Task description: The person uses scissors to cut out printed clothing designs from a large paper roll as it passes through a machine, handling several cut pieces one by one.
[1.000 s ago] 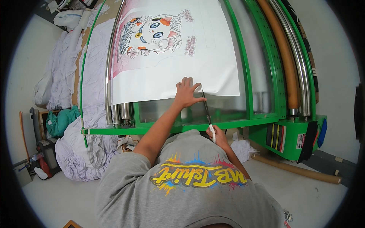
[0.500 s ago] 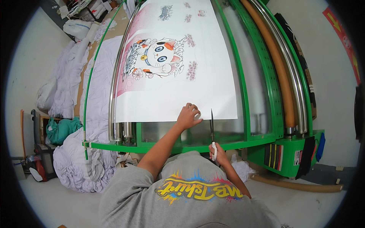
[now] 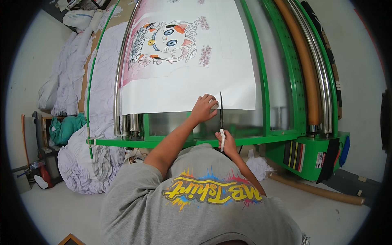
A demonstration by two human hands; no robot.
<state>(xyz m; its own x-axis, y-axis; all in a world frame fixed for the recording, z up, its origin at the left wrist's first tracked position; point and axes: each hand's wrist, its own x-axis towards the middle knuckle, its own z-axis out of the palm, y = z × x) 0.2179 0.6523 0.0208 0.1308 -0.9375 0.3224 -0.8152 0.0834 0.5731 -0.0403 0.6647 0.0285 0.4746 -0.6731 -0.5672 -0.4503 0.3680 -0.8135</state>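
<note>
Printed paper [image 3: 175, 87] on a green machine [image 3: 245, 140]. The left hand [image 3: 203, 108], spread one second earlier, is now curled at the near edge, which lies flatter; whether it pinches the sheet cannot be told. The right hand [image 3: 227, 141] grips the scissors [image 3: 221, 118] by their white handle, blades reaching over the paper. Upper left: a bulging white sack [image 3: 79, 19], contents hidden.

A person's left hand [image 3: 203, 109], loosely curled, is at the near edge of a large white sheet [image 3: 163, 100] printed with a cartoon cat [image 3: 170, 38]. The right hand [image 3: 228, 143] grips dark-bladed scissors [image 3: 221, 116] pointing away from the body. The sheet lies over a green-framed machine [image 3: 253, 140].
</note>
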